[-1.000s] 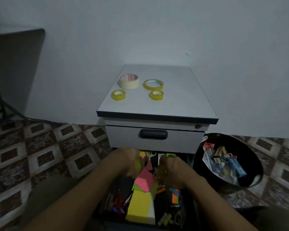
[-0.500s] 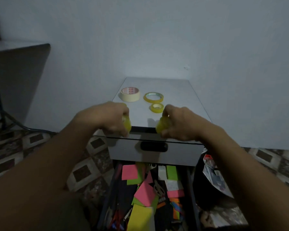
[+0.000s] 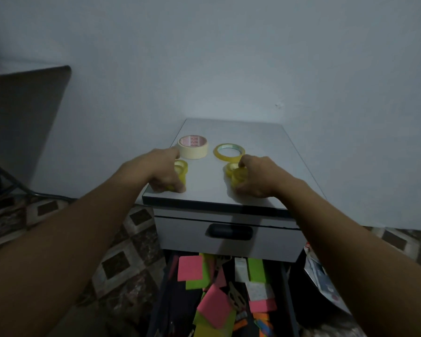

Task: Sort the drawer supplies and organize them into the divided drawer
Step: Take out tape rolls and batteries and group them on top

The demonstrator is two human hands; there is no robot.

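On the grey cabinet top (image 3: 258, 142), my left hand (image 3: 161, 171) grips a small yellow tape roll (image 3: 183, 180) near the front left edge, right beside another small yellow roll (image 3: 181, 166). My right hand (image 3: 258, 176) holds a second small yellow roll (image 3: 240, 175) against its twin (image 3: 229, 168). Behind them lie a cream masking tape roll (image 3: 193, 147) and a wider, thin yellow tape ring (image 3: 216, 153). Below, the open drawer (image 3: 288, 300) holds pink, green and yellow sticky notes (image 3: 214, 310), scissors and other small supplies in a jumble.
A shut drawer with a black handle (image 3: 230, 231) sits just under the cabinet top. A dark bin with papers (image 3: 322, 278) stands on the tiled floor at the right. A dark table edge (image 3: 34, 71) is at the far left, and a white wall is behind.
Both hands rose from the open drawer, each with a small yellow tape roll, and reached forward onto the cabinet top beside the small rolls lying there.
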